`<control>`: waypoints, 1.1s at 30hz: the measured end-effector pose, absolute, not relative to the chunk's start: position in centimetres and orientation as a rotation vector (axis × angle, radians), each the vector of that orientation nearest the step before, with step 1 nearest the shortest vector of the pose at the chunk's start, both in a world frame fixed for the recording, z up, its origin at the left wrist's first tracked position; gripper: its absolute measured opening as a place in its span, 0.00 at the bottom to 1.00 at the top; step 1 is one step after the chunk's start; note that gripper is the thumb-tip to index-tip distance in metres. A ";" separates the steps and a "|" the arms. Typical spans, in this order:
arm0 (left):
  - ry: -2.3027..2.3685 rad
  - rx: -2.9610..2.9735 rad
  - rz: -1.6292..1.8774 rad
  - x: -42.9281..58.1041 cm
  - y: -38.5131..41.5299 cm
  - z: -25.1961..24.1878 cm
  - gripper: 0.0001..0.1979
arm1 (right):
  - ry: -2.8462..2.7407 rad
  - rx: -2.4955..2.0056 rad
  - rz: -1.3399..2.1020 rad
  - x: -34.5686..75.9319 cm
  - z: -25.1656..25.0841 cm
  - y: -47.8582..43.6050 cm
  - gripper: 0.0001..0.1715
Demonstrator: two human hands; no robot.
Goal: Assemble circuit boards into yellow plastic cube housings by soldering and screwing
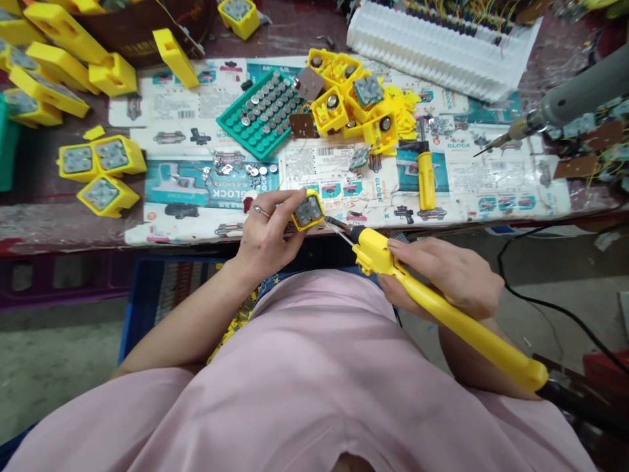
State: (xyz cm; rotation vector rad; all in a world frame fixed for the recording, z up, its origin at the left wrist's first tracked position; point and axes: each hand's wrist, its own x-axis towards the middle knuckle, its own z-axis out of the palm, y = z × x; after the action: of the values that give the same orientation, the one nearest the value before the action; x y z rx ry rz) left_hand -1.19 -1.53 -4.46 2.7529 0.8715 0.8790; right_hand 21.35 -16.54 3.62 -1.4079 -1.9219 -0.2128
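My left hand (268, 233) pinches a small yellow plastic housing (308, 211) with a grey circuit board inside, held just off the table's front edge. A ring shows on one finger. My right hand (445, 275) is wrapped round the long yellow handle of a soldering iron (442, 308). The iron's metal tip points left and reaches the right side of the housing.
A green tray of button cells (263, 113) and a pile of yellow housings (356, 98) lie mid-table. A yellow screwdriver (426, 177) lies to the right. More yellow parts (101, 172) sit left, a white rack (442, 46) far right, a grey tool (565, 105) at the right edge.
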 end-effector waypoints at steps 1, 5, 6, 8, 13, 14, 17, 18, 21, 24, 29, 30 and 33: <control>0.863 2.757 0.883 -1.2 -1.5 -4.4 0.32 | -1.923 -1.413 -0.212 21.4 3.7 -16.6 0.31; 0.751 2.762 0.959 -1.0 -1.5 -4.2 0.33 | -1.931 -1.420 -0.200 21.5 3.6 -16.7 0.29; 0.720 2.759 0.987 -0.9 -1.4 -4.1 0.34 | -1.933 -1.419 -0.199 21.5 3.6 -16.7 0.29; 0.674 2.759 1.033 -0.8 -1.4 -4.0 0.34 | -1.938 -1.421 -0.203 21.6 3.5 -16.8 0.30; 0.717 2.815 0.991 -0.8 -1.5 -4.0 0.34 | -1.968 -1.444 -0.168 21.6 3.8 -16.8 0.33; 0.733 2.828 0.975 -0.8 -1.5 -4.0 0.33 | -1.971 -1.437 -0.171 21.6 3.9 -16.8 0.32; 0.717 2.834 0.983 -0.9 -1.4 -4.0 0.33 | -1.980 -1.424 -0.197 21.6 4.0 -16.7 0.30; 0.699 2.826 0.997 -0.9 -1.4 -4.0 0.33 | -1.982 -1.422 -0.202 21.6 4.0 -16.7 0.30; 0.671 2.807 1.015 -0.9 -1.4 -4.0 0.34 | -1.957 -1.408 -0.198 21.6 3.9 -16.6 0.29; 0.695 2.786 0.972 -1.0 -1.4 -4.0 0.33 | -1.932 -1.383 -0.214 21.5 3.8 -16.6 0.25; 0.824 2.761 0.845 -1.1 -1.5 -4.1 0.26 | -1.937 -1.372 -0.236 21.5 4.0 -16.5 0.19; 0.831 2.751 0.839 -1.1 -1.6 -4.1 0.25 | -1.937 -1.369 -0.228 21.5 4.0 -16.5 0.19; 0.794 2.692 0.864 -1.1 -1.6 -4.1 0.26 | -1.929 -1.356 -0.208 21.6 3.9 -16.4 0.21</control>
State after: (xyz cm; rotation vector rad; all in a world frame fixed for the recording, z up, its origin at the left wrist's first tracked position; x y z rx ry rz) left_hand -1.06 -1.59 -4.14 2.6917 0.7943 0.8635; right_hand 21.55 -16.43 3.89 -1.3563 -1.9289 -0.2084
